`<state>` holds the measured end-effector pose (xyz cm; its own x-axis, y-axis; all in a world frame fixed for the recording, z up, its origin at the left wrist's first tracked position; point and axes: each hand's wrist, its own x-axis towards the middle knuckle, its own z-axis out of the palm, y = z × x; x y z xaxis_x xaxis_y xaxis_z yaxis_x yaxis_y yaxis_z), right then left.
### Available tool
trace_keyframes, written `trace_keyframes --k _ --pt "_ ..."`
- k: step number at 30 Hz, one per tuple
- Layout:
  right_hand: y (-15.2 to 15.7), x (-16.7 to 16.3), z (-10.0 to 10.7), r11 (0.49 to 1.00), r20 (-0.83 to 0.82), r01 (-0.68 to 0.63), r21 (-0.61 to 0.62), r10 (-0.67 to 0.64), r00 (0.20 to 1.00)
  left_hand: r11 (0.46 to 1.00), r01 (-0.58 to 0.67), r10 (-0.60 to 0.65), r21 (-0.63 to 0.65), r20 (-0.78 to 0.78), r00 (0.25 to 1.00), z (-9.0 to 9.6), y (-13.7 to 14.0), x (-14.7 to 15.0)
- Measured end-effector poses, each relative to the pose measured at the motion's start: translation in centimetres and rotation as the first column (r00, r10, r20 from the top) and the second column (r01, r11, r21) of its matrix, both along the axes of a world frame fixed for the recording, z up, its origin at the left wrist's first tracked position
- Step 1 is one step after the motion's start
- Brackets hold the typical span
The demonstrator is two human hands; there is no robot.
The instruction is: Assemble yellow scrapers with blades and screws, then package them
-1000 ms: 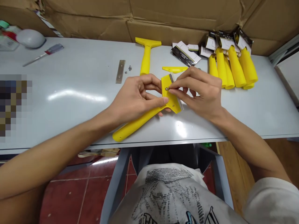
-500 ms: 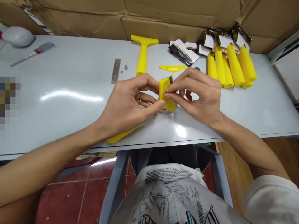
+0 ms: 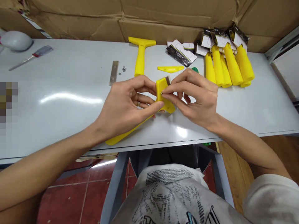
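Closed around the head of a yellow scraper (image 3: 166,105), my left hand (image 3: 127,107) tilts it above the table's front part. The scraper's long handle runs under that hand to the lower left. A metal blade (image 3: 168,80) shows at the far edge of the head. Thumb and forefinger of my right hand (image 3: 195,95) pinch a small screw (image 3: 162,93) against the flat face of the head; the fingers hide most of it. Behind my hands lie another yellow scraper body (image 3: 140,59) and a slim yellow strip (image 3: 170,68).
A loose blade (image 3: 114,73) and several small screws (image 3: 124,68) lie left of the scraper body. A screwdriver (image 3: 35,56) is at the far left. Printed cards (image 3: 182,54) and several yellow handles (image 3: 231,67) sit at the back right, before a cardboard wall (image 3: 163,18).
The view has shifted slightly. Both hands keep their hold on the scraper, with the right fingertips still pressing the small screw to its face.
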<state>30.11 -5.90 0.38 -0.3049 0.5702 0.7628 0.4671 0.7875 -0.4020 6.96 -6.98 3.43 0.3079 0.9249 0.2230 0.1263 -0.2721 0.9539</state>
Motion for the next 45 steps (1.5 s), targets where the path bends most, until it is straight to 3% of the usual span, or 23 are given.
trace_keyframes --k 3,6,8,12,15,24,30,34,40,45 --pt "-0.4 -0.2 0.0 0.998 -0.002 0.035 -0.046 -0.035 0.999 1.0 -0.013 0.013 0.02 0.015 1.0 -0.1 -0.2 0.0" --pt "-0.5 -0.2 0.1 0.996 -0.082 -0.009 -0.091 0.001 0.997 0.998 -0.003 0.001 0.059 0.047 0.999 -0.4 -0.3 -0.1" --pt "-0.3 0.0 0.2 0.982 -0.15 -0.047 -0.184 0.019 0.988 0.994 -0.001 -0.004 0.109 0.046 0.999 -0.7 -0.2 -0.3" --pt "1.0 0.3 0.0 0.89 -0.285 -0.204 -0.409 0.089 0.955 0.956 0.049 -0.033 0.289 -0.06 0.998 -1.1 0.4 -1.0" --pt "1.8 0.3 -0.1 0.823 -0.285 -0.283 -0.493 0.155 0.946 0.923 0.088 -0.028 0.374 -0.163 0.986 -1.3 0.8 -1.4" --pt "1.8 0.3 -0.1 0.848 -0.399 -0.38 -0.369 0.224 0.889 0.867 0.017 0.071 0.498 -0.158 0.985 -2.0 1.3 -1.2" --pt "2.2 0.5 -0.2 0.872 -0.406 -0.378 -0.312 0.238 0.883 0.935 0.036 0.033 0.352 -0.187 0.982 -2.3 1.5 -1.0" --pt "2.3 0.4 -0.2 0.883 -0.367 -0.341 -0.323 0.215 0.905 0.939 0.05 0.013 0.34 -0.181 0.983 -2.8 1.8 -1.0" --pt "1.7 0.2 0.3 0.905 -0.326 -0.255 -0.341 0.141 0.935 0.899 0.011 0.084 0.437 -0.197 0.977 -2.9 1.4 -0.7" --pt "1.8 0.1 -0.1 0.91 -0.372 -0.312 -0.274 0.199 0.907 0.825 0.01 0.094 0.565 -0.156 0.983 -2.9 2.2 -0.2"
